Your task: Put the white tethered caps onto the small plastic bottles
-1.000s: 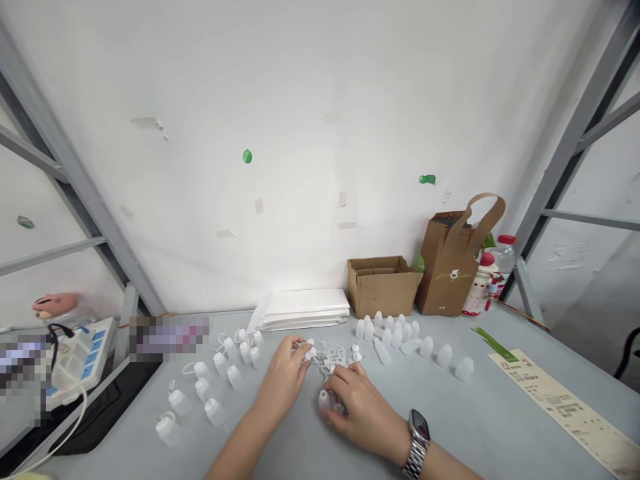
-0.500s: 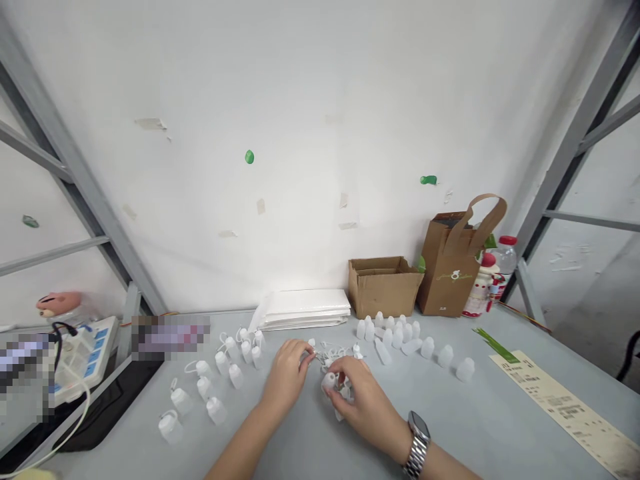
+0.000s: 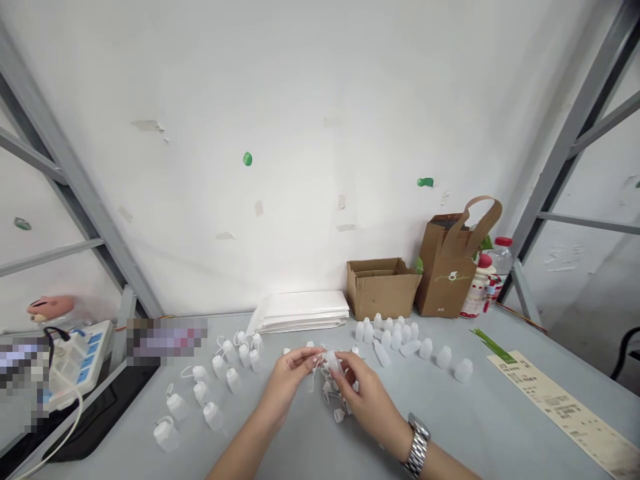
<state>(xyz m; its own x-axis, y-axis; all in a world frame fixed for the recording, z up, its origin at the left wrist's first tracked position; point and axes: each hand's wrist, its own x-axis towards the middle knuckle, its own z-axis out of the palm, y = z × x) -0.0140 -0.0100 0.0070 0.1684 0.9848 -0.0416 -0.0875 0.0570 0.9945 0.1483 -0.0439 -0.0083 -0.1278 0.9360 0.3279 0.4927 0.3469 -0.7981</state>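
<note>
Left hand (image 3: 290, 370): fingertips pinched on thin white string (image 3: 313, 381) | right hand (image 3: 366, 385): holds small cloudy bottle (image 3: 333, 362) close by, above loose caps (image 3: 339, 415) | step: maybe capping 1 bottle | next: likely needs careful lining up

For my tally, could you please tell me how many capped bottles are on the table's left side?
12 capped bottles: seven in the far cluster toward the white envelopes, and five spread nearer the camera. Some overlap, so another could be hidden.
</note>
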